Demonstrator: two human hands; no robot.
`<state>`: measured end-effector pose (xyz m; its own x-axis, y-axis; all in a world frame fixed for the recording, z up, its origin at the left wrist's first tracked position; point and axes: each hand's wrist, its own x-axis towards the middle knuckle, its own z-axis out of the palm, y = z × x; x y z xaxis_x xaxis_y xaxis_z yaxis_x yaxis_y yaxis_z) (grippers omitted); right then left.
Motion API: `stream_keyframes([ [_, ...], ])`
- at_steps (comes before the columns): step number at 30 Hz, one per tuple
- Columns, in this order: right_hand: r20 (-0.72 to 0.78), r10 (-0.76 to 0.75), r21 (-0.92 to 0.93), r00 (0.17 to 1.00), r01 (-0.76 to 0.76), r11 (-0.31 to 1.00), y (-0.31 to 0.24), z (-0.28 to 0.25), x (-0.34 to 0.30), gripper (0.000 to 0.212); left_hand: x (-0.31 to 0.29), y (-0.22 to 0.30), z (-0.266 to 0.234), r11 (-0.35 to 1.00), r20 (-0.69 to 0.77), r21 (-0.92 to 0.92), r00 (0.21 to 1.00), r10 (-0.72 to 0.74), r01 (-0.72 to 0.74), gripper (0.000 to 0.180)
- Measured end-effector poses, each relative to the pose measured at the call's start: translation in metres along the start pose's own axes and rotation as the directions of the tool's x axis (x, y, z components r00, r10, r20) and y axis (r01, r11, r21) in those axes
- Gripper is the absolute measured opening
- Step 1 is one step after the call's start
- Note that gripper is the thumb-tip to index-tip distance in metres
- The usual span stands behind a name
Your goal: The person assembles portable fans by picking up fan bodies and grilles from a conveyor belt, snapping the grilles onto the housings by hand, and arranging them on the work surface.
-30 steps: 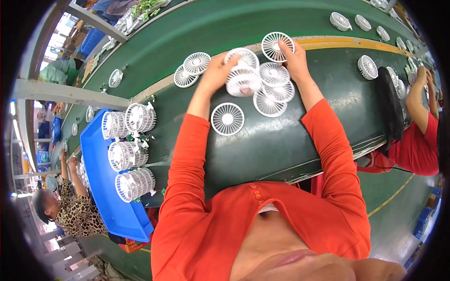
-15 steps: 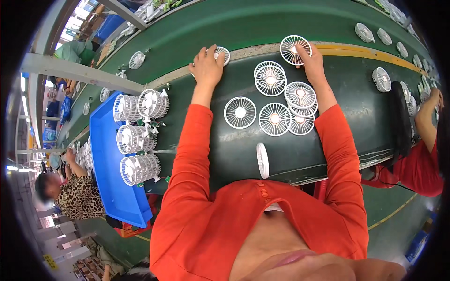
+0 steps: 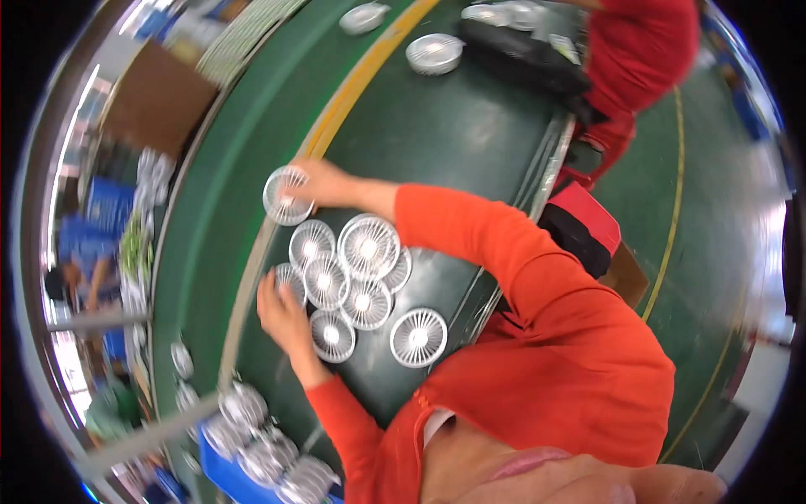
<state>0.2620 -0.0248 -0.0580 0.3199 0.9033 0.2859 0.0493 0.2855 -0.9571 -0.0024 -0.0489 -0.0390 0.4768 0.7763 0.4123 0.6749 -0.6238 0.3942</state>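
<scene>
My right hand (image 3: pixel 326 182) grips a round white fan grille (image 3: pixel 281 202) by its rim, near the belt table's far edge. Slightly blurred, my left hand (image 3: pixel 284 317) has its fingers and thumb at the edge of another white fan grille (image 3: pixel 291 280), partly covering it. Between and below my hands lies a loose cluster of similar white grilles (image 3: pixel 367 304), several overlapping, with a larger-looking one (image 3: pixel 368 247) on top. Apart from them, a single grille (image 3: pixel 419 338) rests flat near the table's front edge.
A blue tray (image 3: pixel 227 475) holding white fan housings (image 3: pixel 269 458) stands at the lower left, beside a grey metal bar (image 3: pixel 147 437). Green conveyor (image 3: pixel 197 252) runs along the far side. Beyond a black bag (image 3: pixel 525 63), a person in red (image 3: pixel 642 50) works at the upper right.
My view has swung to the right. Both hands still touch grilles at the far edge, the left now close beside the cluster. The grille seen edge-on near me now lies flat.
</scene>
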Motion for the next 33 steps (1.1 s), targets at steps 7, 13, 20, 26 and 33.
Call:
stream_keyframes([
  [7,0.092,0.054,0.018,0.994,-0.056,0.998,-0.013,-0.091,-0.005,0.034,0.031,0.101,-0.001,0.976,0.080,0.062,0.976,0.203,-0.208,0.030],
  [13,0.037,0.003,-0.017,0.999,-0.002,1.000,-0.014,-0.176,0.000,0.037,0.035,0.218,0.044,0.881,0.382,-0.180,0.794,0.473,-0.438,0.035],
  [20,0.084,-0.111,-0.136,0.990,0.122,0.983,-0.003,-0.168,0.021,0.034,0.009,0.282,0.113,0.834,0.526,-0.271,0.652,0.546,-0.480,0.052],
  [26,0.165,-0.140,-0.127,0.976,0.162,0.979,0.000,-0.168,0.017,0.035,0.004,0.281,0.126,0.833,0.481,-0.297,0.680,0.553,-0.467,0.051],
  [33,0.047,-0.305,-0.436,0.951,0.294,0.850,-0.006,-0.156,0.013,0.041,0.008,0.281,0.122,0.855,0.513,-0.279,0.685,0.517,-0.437,0.052],
])
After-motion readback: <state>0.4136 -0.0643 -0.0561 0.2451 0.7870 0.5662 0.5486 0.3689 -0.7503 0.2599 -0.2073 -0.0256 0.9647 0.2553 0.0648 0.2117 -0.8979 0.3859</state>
